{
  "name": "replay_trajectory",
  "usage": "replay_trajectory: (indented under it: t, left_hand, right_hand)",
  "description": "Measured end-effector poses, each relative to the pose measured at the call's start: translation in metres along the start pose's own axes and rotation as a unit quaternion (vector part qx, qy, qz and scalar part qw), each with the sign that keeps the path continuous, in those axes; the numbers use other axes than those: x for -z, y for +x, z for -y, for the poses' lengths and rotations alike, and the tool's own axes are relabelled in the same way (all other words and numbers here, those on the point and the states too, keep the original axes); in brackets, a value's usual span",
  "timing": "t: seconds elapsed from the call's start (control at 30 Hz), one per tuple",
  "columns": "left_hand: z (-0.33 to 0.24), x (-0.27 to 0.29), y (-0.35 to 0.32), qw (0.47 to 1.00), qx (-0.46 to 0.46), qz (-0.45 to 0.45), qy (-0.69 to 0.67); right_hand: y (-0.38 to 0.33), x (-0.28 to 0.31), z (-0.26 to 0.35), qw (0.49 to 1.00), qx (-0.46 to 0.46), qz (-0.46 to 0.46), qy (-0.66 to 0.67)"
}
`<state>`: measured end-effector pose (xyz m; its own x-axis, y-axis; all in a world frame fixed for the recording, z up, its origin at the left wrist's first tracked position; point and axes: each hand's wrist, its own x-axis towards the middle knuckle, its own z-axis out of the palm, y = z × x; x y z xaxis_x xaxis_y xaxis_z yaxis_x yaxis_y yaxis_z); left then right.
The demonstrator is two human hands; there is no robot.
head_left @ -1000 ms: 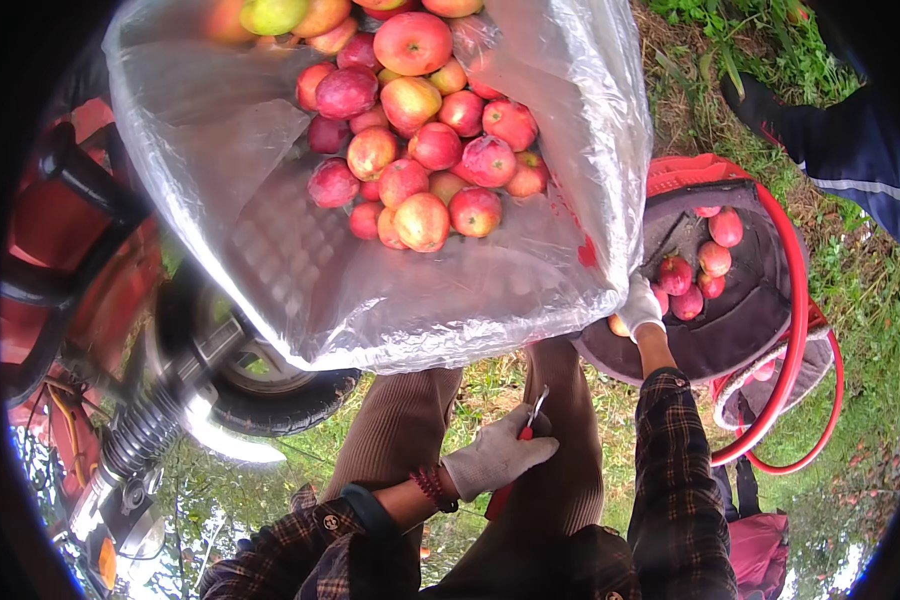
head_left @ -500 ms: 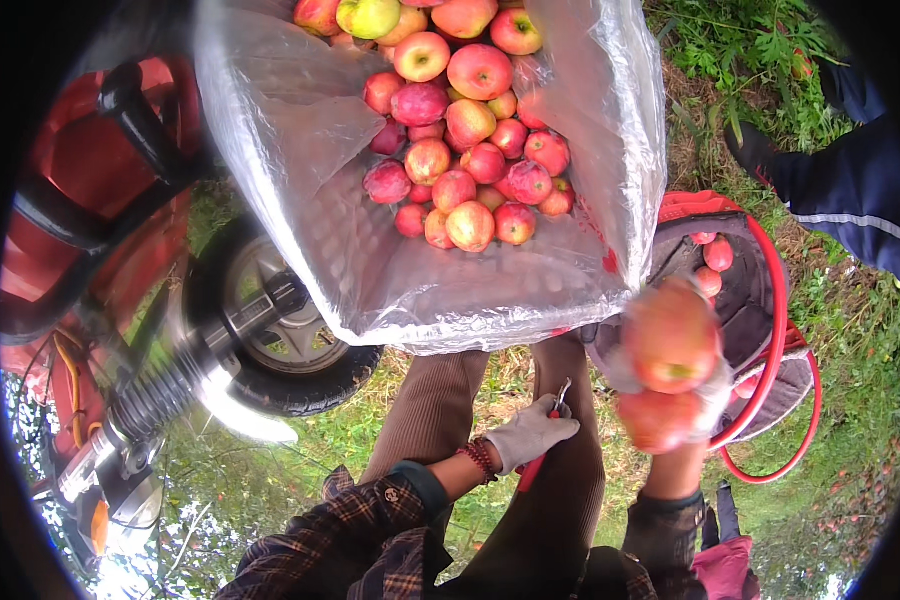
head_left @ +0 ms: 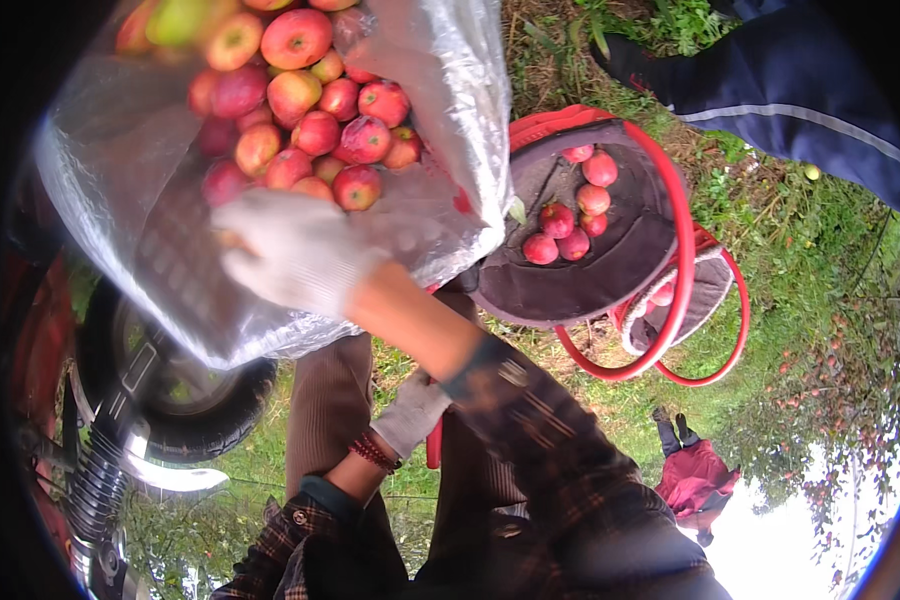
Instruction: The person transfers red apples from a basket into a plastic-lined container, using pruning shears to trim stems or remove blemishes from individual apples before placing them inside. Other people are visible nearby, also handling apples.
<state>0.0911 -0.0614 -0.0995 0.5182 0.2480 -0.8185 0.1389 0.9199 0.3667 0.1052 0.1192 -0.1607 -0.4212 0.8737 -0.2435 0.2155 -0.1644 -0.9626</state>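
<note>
and here's my right hand in its off-white knit glove, arm crossing to the upper left of the frame, right above the clear plastic sheet that lines the container. the glove is blurred, fingers bent downward at the near edge of the heap of round red-and-yellow apples; whether they're gripping one, i can't tell. the heap fills the top left, a blurred yellow-green apple among it at the very edge.

down at lower centre, my left hand, gloved too, is closed around a red tool handle, the end poking out below; my plaid sleeve passes just beside it.

right of centre, a round dark-lined basket with a red hoop handle holds a few more red apples, and a smaller red-handled basket sits just beside it, lower right.
</note>
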Motion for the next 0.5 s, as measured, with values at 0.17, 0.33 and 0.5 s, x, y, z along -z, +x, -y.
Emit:
replay_trajectory:
  t: [0.17,0.33,0.5]
  left_hand:
    - [-0.015,-0.007,0.001,0.966,0.187,-0.097,-0.15]
    - [-0.034,-0.017,0.008,0.976,0.172,-0.078,-0.106]
    - [-0.03,-0.008,0.004,0.976,0.205,-0.071,-0.005]
  right_hand:
    - [-0.117,0.143,-0.059,0.849,-0.183,-0.424,0.256]
    - [-0.218,0.189,-0.245,0.755,-0.46,-0.463,0.065]
    - [-0.216,0.186,-0.282,0.808,-0.529,-0.152,-0.21]
